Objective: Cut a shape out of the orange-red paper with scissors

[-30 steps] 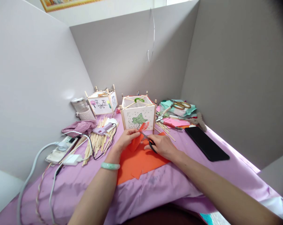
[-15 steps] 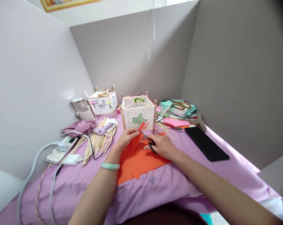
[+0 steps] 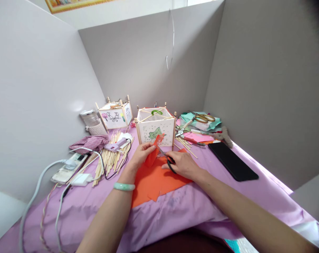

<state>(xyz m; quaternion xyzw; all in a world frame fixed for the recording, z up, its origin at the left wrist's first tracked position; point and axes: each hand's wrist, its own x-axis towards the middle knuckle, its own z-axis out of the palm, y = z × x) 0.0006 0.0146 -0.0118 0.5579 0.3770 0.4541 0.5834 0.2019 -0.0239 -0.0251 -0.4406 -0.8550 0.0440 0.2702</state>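
Between thumb and fingers, my left hand (image 3: 144,154) pinches a piece of orange paper (image 3: 151,159) whose upper end is cut into thin fringes. My right hand (image 3: 184,163) is closed around small black-handled scissors (image 3: 171,166), with the blades pointing up and left against the paper's right edge. Under both hands a larger orange sheet (image 3: 161,182) lies on the purple cloth, with a small orange scrap near its front edge. Just behind the hands stands a white paper lantern (image 3: 143,135) with a stick frame and a green leaf drawing, partly covered by the fringe.
A second lantern (image 3: 113,119) and a jar (image 3: 89,119) stand back left. Nearer are a glue gun (image 3: 117,144), wooden sticks (image 3: 110,160), a power strip (image 3: 69,170) and cables. To the right lie pliers (image 3: 184,130), larger scissors (image 3: 204,118) and a black phone (image 3: 233,161).
The orange piece in my left hand has tilted and shifted slightly down and left. The scissors stay near its right edge, with the right hand almost in the same place.
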